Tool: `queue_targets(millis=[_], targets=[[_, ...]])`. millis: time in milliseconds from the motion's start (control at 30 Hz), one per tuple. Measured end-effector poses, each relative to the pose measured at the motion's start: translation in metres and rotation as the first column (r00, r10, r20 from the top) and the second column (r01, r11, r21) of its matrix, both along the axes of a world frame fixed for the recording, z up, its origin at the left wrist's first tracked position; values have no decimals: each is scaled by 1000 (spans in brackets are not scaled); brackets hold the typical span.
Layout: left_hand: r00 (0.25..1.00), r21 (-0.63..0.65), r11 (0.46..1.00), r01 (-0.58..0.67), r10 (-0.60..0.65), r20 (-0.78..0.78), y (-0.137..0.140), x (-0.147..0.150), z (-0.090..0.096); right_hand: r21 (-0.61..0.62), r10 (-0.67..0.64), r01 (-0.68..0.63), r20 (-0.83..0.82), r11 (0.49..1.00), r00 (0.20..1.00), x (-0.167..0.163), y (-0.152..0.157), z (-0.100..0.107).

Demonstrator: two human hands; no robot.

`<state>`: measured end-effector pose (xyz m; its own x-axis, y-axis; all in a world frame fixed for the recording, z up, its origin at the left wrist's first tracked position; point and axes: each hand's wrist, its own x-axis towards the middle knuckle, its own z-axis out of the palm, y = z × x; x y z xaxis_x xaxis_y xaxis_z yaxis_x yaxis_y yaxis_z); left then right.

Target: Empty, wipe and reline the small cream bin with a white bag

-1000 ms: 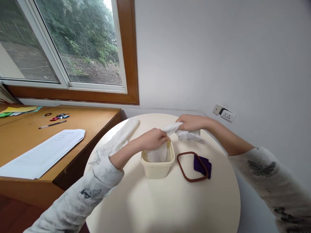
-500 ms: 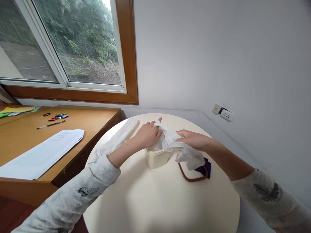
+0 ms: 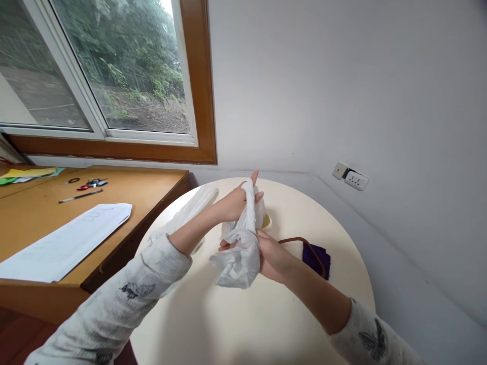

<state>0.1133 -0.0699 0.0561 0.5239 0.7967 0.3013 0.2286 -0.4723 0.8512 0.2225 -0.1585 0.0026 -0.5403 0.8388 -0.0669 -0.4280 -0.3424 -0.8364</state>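
Observation:
Both hands grip a white plastic bag point(image 3: 239, 253), which is twisted into a narrow strand between them. My left hand point(image 3: 236, 204) is farther back, closed around the upper end of the strand, with a finger and the thumb showing past it. Nearer to me, my right hand point(image 3: 272, 253) is closed on the lower part, and the loose, crumpled end hangs out to its left. Behind the hands, a cream-coloured tub point(image 3: 268, 223) is mostly hidden; only part of its rim shows on the right.
A second translucent plastic bag point(image 3: 190, 213) lies at the round table's left side. A brown rounded handle point(image 3: 299, 240) and a purple cloth point(image 3: 315, 259) lie right of the hands. The wooden desk point(image 3: 152, 195) at left holds papers point(image 3: 72, 241), a pen point(image 3: 80, 196) and small items.
My right hand has swung left and toward me, bringing the bag's loose end across in front of the tub. The strand now runs front to back. My left hand has shifted slightly.

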Motion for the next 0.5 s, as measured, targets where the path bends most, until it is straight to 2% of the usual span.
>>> queue_targets(millis=[100, 167, 267, 367, 433, 500], targets=[[997, 74, 996, 44, -39, -68, -7, -3, 16, 8, -32, 32, -6, 999, 999, -10, 4, 2], [994, 86, 991, 101, -96, -58, -14, -5, 27, 42, -61, 61, 14, 997, 998, -16, 7, 5], [991, 135, 982, 133, -133, -14, -25, -7, 40, 182, -150, 135, 71, 974, 986, -26, 16, 10], [993, 118, 986, 114, -118, 26, -29, -8, 43, 366, -294, 231, 128, 902, 947, -32, 29, 14], [987, 32, 993, 117, -120, 107, -27, -10, 39, 475, -409, 287, 176, 832, 895, -32, 37, 16], [967, -77, 989, 124, -103, 233, -21, -13, 32, 575, -492, 287, 237, 766, 838, -28, 44, 18]])
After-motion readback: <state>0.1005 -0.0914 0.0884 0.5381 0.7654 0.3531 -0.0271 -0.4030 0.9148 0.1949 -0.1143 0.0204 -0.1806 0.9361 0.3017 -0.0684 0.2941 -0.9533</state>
